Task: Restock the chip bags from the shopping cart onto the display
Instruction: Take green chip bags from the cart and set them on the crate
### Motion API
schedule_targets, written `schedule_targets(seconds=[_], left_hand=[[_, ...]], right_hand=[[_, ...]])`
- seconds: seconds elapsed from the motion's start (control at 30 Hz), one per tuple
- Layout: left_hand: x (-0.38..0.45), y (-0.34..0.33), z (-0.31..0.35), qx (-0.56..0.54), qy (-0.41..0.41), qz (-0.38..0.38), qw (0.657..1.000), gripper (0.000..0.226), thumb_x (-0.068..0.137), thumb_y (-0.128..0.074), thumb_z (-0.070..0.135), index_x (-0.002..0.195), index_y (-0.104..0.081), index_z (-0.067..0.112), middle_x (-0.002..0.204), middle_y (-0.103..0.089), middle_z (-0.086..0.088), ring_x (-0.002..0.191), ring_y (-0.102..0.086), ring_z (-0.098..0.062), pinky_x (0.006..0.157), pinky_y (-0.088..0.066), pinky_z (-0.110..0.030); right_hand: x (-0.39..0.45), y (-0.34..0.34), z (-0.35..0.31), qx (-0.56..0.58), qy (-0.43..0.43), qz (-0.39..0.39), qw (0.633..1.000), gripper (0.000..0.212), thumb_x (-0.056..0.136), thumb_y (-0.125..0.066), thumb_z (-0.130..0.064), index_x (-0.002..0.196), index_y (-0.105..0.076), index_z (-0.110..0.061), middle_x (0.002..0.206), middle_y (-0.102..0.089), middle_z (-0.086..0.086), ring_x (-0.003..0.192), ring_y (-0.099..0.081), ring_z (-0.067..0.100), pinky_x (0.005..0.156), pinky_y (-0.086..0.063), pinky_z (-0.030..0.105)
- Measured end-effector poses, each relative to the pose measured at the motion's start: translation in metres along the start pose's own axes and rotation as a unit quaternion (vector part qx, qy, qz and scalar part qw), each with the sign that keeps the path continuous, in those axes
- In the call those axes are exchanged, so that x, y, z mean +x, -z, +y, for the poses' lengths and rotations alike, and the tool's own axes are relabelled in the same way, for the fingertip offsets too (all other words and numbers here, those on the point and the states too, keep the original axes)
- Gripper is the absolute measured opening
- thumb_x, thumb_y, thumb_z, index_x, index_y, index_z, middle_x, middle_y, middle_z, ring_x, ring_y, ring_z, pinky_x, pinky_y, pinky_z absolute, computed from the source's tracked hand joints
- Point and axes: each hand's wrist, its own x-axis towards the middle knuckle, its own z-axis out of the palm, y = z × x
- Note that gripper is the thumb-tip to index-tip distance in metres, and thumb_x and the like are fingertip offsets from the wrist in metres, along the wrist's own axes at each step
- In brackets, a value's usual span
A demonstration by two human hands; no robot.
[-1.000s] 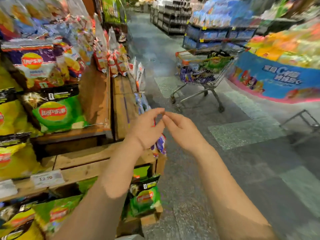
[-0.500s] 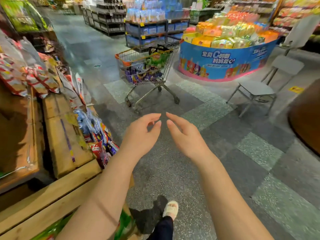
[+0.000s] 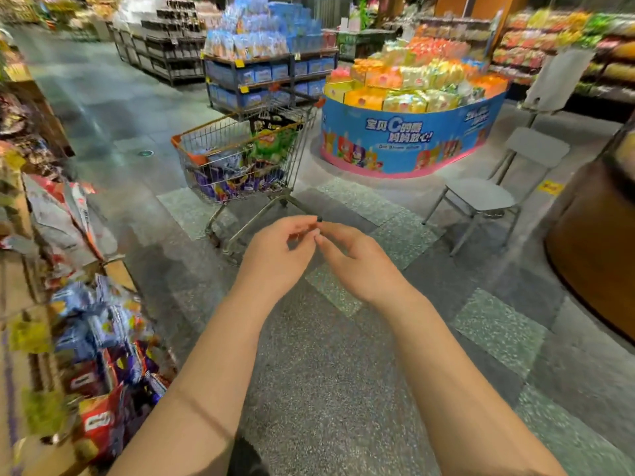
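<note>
Wire and orange trim mark the cart point(image 3: 240, 159), straight ahead and slightly left of both hands, well apart from them across bare floor point(image 3: 326, 372). The bags point(image 3: 237, 180) lie heaped in its basket, purple ones low, a green one on top toward the far right; their long axes cannot be told. The left hand point(image 3: 275, 259) and right hand point(image 3: 357, 266) hover side by side, fingertips nearly meeting, fingers loosely curled, holding nothing. The left is probably a touch nearer. The display point(image 3: 68, 338) runs along the left edge; a chair point(image 3: 488, 197) stands off right, leaving a wide lane.
</note>
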Motion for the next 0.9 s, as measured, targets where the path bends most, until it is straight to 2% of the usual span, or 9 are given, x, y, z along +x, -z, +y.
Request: schedule_targets(seconds=[0.1, 0.23, 0.33, 0.5, 0.6, 0.7, 0.77, 0.83, 0.9], left_hand=[[0.046, -0.016, -0.005, 0.003, -0.006, -0.005, 1.0, 0.028, 0.094, -0.056, 0.022, 0.121, -0.062, 0.025, 0.105, -0.059, 0.02, 0.103, -0.054, 0.003, 0.091, -0.04, -0.014], [0.092, -0.048, -0.027, -0.005, 0.02, -0.015, 1.0, 0.031, 0.094, -0.055, 0.022, 0.125, -0.061, 0.024, 0.114, -0.061, 0.014, 0.102, -0.053, 0.003, 0.077, -0.034, 0.004], [0.132, -0.069, -0.042, 0.012, 0.031, -0.019, 0.999, 0.034, 0.095, -0.054, 0.02, 0.127, -0.059, 0.022, 0.115, -0.058, 0.013, 0.102, -0.051, 0.003, 0.072, -0.031, 0.008], [0.217, -0.094, -0.062, 0.036, 0.048, 0.015, 0.998, 0.028, 0.095, -0.055, 0.017, 0.121, -0.064, 0.019, 0.105, -0.061, 0.01, 0.088, -0.053, 0.001, 0.069, -0.035, 0.006], [0.287, -0.112, -0.067, 0.074, 0.048, 0.023, 0.996, 0.025, 0.097, -0.05, 0.021, 0.113, -0.068, 0.018, 0.09, -0.066, 0.006, 0.069, -0.053, 0.001, 0.06, -0.039, -0.003], [0.354, -0.132, -0.063, 0.11, 0.066, 0.032, 0.991, 0.029, 0.1, -0.042, 0.022, 0.099, -0.069, 0.012, 0.07, -0.062, -0.005, 0.059, -0.051, -0.014, 0.059, -0.04, -0.031], [0.392, -0.139, -0.062, 0.089, 0.096, 0.051, 0.99, 0.031, 0.1, -0.043, 0.023, 0.107, -0.068, 0.009, 0.08, -0.066, -0.008, 0.069, -0.057, -0.018, 0.064, -0.043, -0.03], [0.421, -0.14, -0.067, 0.055, 0.115, 0.068, 0.989, 0.031, 0.1, -0.044, 0.027, 0.102, -0.069, 0.009, 0.074, -0.064, -0.006, 0.059, -0.053, -0.014, 0.056, -0.041, -0.029], [0.443, -0.137, -0.074, 0.062, 0.111, 0.071, 0.989, 0.034, 0.1, -0.043, 0.03, 0.094, -0.069, 0.007, 0.068, -0.062, -0.01, 0.058, -0.054, -0.022, 0.056, -0.043, -0.035]], right_hand=[[0.038, 0.013, 0.017, 0.007, 0.0, -0.002, 1.0, 0.034, 0.102, -0.042, -0.026, 0.133, -0.054, -0.02, 0.129, -0.054, -0.01, 0.109, -0.039, -0.012, 0.076, -0.025, -0.008], [0.083, 0.02, 0.059, 0.014, -0.025, -0.014, 0.999, 0.036, 0.101, -0.043, -0.03, 0.134, -0.055, -0.019, 0.138, -0.053, -0.004, 0.127, -0.043, 0.005, 0.094, -0.03, 0.01], [0.124, 0.025, 0.088, 0.007, -0.04, -0.024, 0.999, 0.037, 0.101, -0.042, -0.031, 0.133, -0.055, -0.017, 0.14, -0.051, 0.0, 0.132, -0.04, 0.011, 0.108, -0.031, 0.026], [0.21, 0.043, 0.132, 0.012, -0.019, -0.055, 0.998, 0.034, 0.102, -0.04, -0.03, 0.128, -0.059, -0.019, 0.125, -0.058, -0.004, 0.115, -0.048, 0.007, 0.081, -0.029, 0.01], [0.275, 0.062, 0.154, 0.047, -0.012, -0.051, 0.998, 0.032, 0.102, -0.041, -0.031, 0.12, -0.065, -0.02, 0.112, -0.066, -0.007, 0.101, -0.056, 0.003, 0.077, -0.036, 0.015], [0.338, 0.085, 0.17, 0.047, -0.022, -0.026, 0.998, 0.031, 0.102, -0.041, -0.033, 0.084, -0.066, -0.033, 0.059, -0.057, -0.023, 0.061, -0.049, -0.008, 0.056, -0.034, 0.016], [0.375, 0.095, 0.177, 0.043, -0.018, -0.029, 0.998, 0.034, 0.102, -0.04, -0.036, 0.088, -0.069, -0.025, 0.068, -0.062, -0.015, 0.067, -0.055, 0.001, 0.059, -0.039, 0.019], [0.408, 0.099, 0.182, 0.042, -0.014, -0.042, 0.998, 0.04, 0.102, -0.039, -0.037, 0.103, -0.07, -0.013, 0.09, -0.07, 0.006, 0.084, -0.062, 0.02, 0.073, -0.048, 0.03], [0.437, 0.097, 0.187, 0.044, -0.006, -0.058, 0.997, 0.043, 0.101, -0.038, -0.038, 0.102, -0.069, -0.008, 0.087, -0.069, 0.012, 0.082, -0.062, 0.024, 0.072, -0.048, 0.036]])
